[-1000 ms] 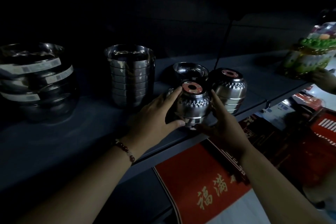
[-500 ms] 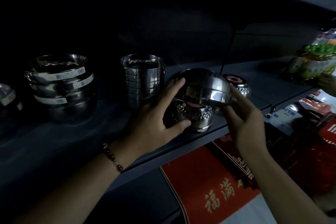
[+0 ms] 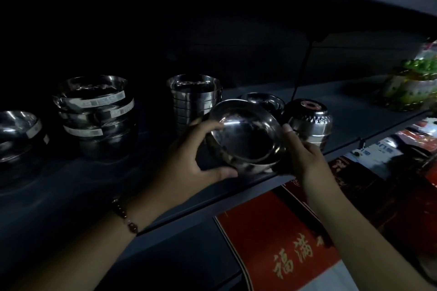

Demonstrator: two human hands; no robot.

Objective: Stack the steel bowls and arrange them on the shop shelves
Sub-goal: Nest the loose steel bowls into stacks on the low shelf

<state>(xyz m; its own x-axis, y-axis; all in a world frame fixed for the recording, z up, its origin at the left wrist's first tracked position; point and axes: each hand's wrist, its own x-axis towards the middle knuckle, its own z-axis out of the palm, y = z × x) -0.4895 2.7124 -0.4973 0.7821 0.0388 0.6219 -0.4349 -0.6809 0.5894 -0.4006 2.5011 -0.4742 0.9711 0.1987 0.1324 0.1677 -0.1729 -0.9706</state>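
Both hands hold one small stack of steel bowls (image 3: 246,137) over the front of the dark shelf (image 3: 71,196), tilted so its shiny inside faces me. My left hand (image 3: 189,160) grips its left side, thumb underneath and fingers over the rim. My right hand (image 3: 300,153) holds its right side. Just right of it stands an upside-down stack of patterned steel bowls (image 3: 309,123) with a red ring on top. A single upright bowl (image 3: 262,100) sits behind. A tall nested stack of steel bowls (image 3: 195,99) stands behind my left hand.
Larger labelled steel bowls (image 3: 97,113) are stacked further left, with another bowl (image 3: 16,130) at the far left edge. A wrapped green and yellow item (image 3: 411,87) sits at the shelf's right end. Red packages (image 3: 279,243) lie below the shelf. A dark cable (image 3: 302,66) hangs at the back.
The small bowl stack stood upside down on the shelf a second ago. Both hands lifted it and turned it over, so its open inside now faces me.
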